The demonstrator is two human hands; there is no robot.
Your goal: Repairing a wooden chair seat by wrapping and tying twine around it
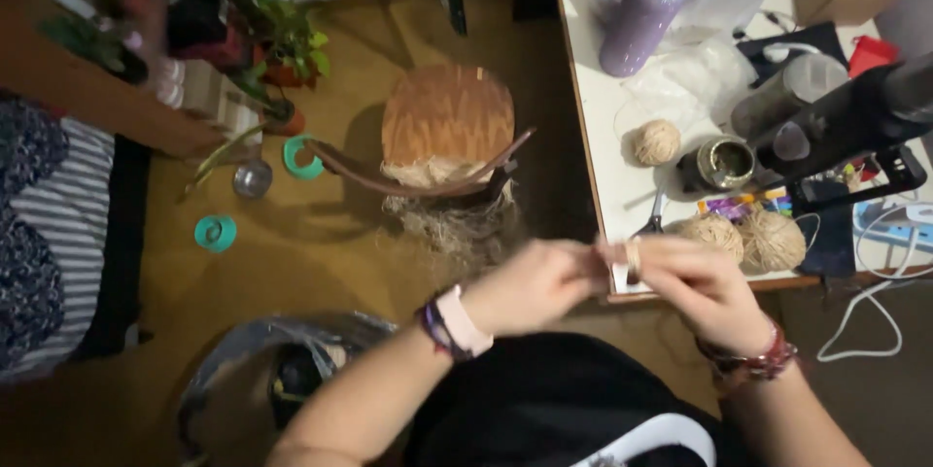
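Beside twine balls (pixel 743 237), scissors (pixel 651 224), wooden chair (pixel 447 127)

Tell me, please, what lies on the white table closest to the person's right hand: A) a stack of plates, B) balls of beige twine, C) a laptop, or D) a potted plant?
B: two balls of beige twine sit at the white table's near edge, just beyond the right hand; a third ball lies farther back.

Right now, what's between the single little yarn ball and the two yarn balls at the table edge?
In the head view, scissors lie between the single twine ball and the pair of twine balls on the white table.
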